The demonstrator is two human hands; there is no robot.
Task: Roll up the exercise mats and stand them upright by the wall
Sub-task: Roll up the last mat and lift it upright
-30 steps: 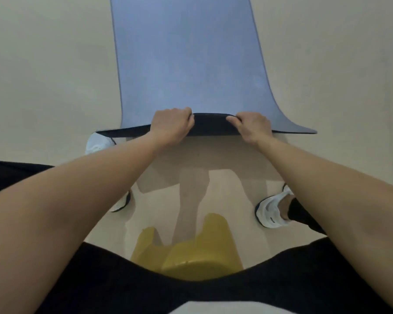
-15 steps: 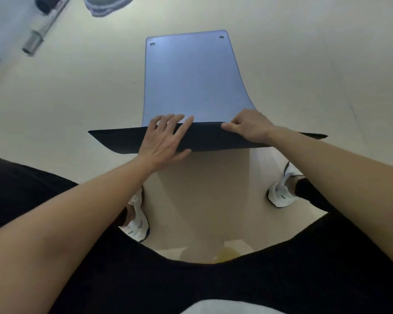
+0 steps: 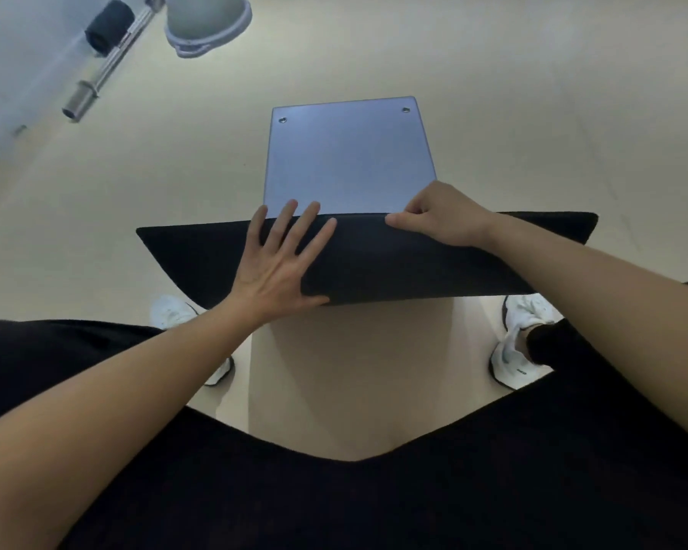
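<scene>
A blue exercise mat (image 3: 348,152) lies lengthwise on the pale floor, with two metal eyelets at its far end. Its near end is lifted and folded back, showing the black underside (image 3: 394,260) as a wide band across the middle of the view. My left hand (image 3: 283,260) presses flat against that black flap with fingers spread and straight. My right hand (image 3: 441,216) grips the top edge of the fold, fingers curled over it and thumb on the near side.
A barbell (image 3: 108,53) with a black pad lies at the far left by the wall, beside a grey dome-shaped object (image 3: 207,21). My white shoes (image 3: 521,343) stand on either side of bare floor below the flap.
The flap has been raised higher and folded further over, showing more black underside. My left hand has gone from gripping the edge to pressing flat. The view has tilted up towards the far end.
</scene>
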